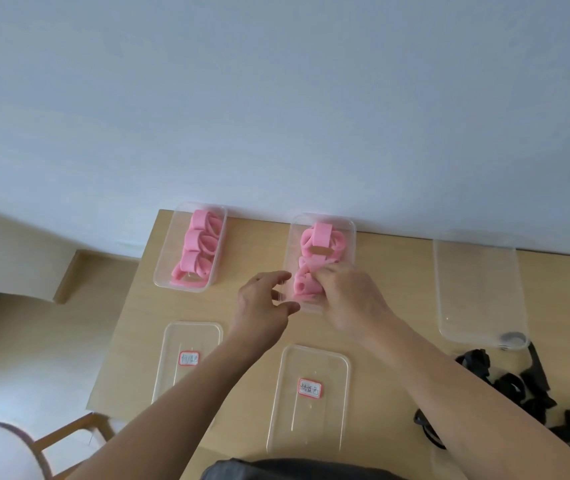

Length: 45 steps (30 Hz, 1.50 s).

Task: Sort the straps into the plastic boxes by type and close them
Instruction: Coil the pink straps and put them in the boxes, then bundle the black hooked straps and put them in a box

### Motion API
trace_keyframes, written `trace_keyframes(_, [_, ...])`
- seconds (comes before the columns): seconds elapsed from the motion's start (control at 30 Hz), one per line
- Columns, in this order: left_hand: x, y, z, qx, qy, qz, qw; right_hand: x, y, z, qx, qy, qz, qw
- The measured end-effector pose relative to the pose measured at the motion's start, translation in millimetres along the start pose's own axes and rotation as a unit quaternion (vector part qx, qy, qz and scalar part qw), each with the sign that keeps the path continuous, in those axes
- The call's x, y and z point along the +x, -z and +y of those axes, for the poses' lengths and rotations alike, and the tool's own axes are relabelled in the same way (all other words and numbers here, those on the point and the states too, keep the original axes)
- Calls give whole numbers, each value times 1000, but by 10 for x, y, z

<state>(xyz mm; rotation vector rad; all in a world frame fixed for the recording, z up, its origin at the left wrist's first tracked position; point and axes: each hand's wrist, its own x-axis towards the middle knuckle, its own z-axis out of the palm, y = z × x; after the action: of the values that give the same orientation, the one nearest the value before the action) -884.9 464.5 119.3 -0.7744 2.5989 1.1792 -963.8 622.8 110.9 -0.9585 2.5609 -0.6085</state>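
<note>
Now pinching a pink strap (pixel 306 284) with right hand (pixel 349 303) fingertips, inside the middle box (pixel 349 237), near end. Left hand (pixel 262 306) just beside, fingers spread, empty. Risk: springy loops uncurling, popping over the low rim, blocking the lid (pixel 307 393) lying nearer. Soft, foam-like coils. Black straps (pixel 505 389) rightward, unsorted.

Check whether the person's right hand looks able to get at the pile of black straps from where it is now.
Probably yes. The right hand is busy pressing pink straps into the middle box, but the black straps lie loose on the table on that arm's side, with nothing covering them.
</note>
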Motion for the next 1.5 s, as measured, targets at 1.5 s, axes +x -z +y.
trace_keyframes(1.5, [-2264,-1247,676,54,-220,-60,972,-3194,-271,915,-126,-241,73,959])
